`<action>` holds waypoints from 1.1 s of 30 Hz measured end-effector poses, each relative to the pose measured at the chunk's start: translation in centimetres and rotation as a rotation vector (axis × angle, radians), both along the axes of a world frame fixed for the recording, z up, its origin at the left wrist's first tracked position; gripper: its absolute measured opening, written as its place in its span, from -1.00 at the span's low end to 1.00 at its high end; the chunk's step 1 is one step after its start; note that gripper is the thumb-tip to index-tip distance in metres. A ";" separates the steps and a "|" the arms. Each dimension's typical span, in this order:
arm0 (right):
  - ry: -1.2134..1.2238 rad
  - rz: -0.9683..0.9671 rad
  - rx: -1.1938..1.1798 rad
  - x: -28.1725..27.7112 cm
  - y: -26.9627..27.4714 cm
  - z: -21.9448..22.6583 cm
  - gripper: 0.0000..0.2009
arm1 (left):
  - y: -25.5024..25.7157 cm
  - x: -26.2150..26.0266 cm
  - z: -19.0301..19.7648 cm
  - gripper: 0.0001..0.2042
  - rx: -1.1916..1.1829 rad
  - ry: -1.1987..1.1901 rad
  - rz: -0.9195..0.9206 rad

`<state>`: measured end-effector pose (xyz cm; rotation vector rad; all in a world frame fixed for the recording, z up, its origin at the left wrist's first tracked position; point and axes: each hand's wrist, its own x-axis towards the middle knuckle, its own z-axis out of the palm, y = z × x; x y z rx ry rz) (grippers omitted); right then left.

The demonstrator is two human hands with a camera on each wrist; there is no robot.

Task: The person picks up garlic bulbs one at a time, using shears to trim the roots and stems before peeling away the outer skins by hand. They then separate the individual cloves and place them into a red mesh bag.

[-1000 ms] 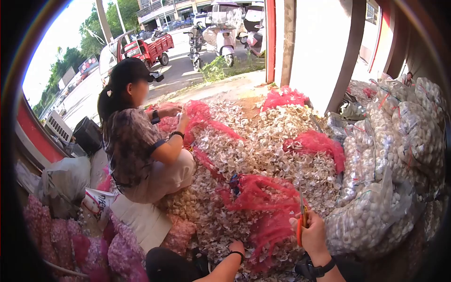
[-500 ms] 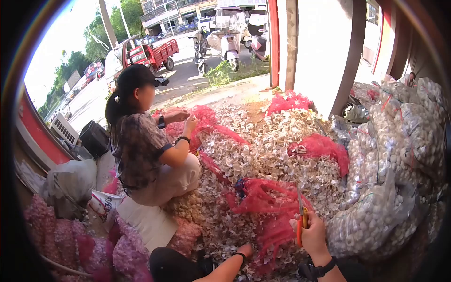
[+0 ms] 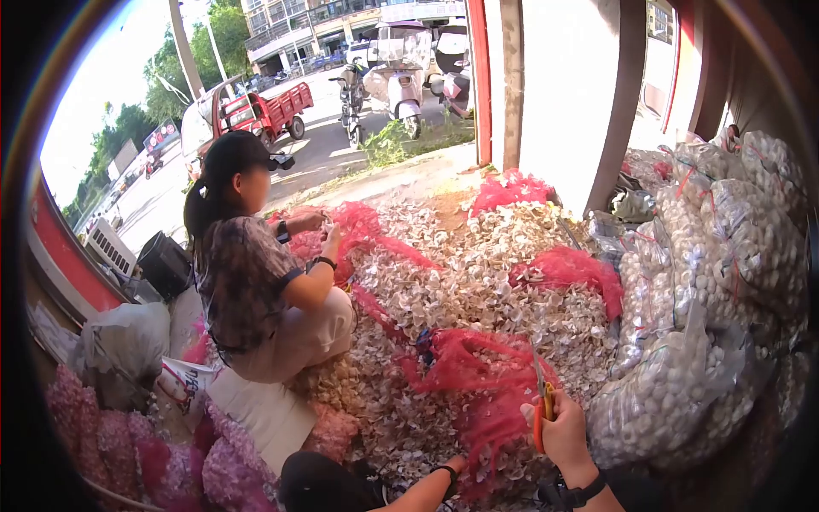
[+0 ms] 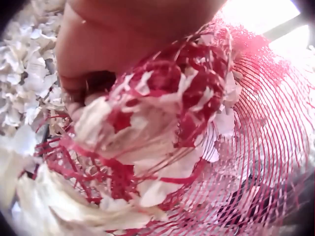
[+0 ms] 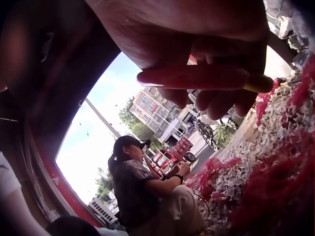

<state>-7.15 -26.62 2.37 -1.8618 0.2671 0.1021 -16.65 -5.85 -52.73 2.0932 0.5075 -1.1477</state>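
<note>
My right hand (image 3: pixel 563 429) grips a pair of scissors (image 3: pixel 543 401) by its orange and yellow handles, blades pointing up and away. In the right wrist view, the fingers curl behind an orange-red handle (image 5: pixel 197 77). Low in the head view, my left hand (image 3: pixel 457 463) reaches down at the edge of a red mesh bag (image 3: pixel 490 410) lying over papery garlic skins. From the left wrist, the hand (image 4: pixel 123 39) shows with fingers curled at the bunched red mesh (image 4: pixel 167 78), which is mixed with pale skins (image 4: pixel 162 172). The fingertips are partly hidden there.
Clear bags of garlic bulbs (image 3: pixel 665 401) pile up on the right. A person (image 3: pixel 260 264) squats at left, hands raised over red mesh. Garlic skins (image 3: pixel 478 290) cover the floor between. Pink mesh sacks (image 3: pixel 111 444) line the lower left; a pillar (image 3: pixel 618 111) stands behind.
My left hand has moved slightly right and toward me. The scissors stay in my right hand, their blades leaning a little further left. The head view has shifted slightly.
</note>
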 end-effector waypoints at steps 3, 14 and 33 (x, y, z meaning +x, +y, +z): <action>-0.020 -0.016 0.018 0.3 -0.1 -0.3 -0.71 | 0.0 0.0 0.5 -0.41 0.027 -0.017 -0.056; -0.006 0.013 -0.036 0.3 0.0 0.3 -0.70 | 1.5 3.0 6.5 -0.50 0.107 -0.100 -0.238; -0.281 0.124 -0.204 0.4 1.1 0.0 -0.68 | -0.7 12.4 47.5 -0.70 -0.686 -0.188 0.129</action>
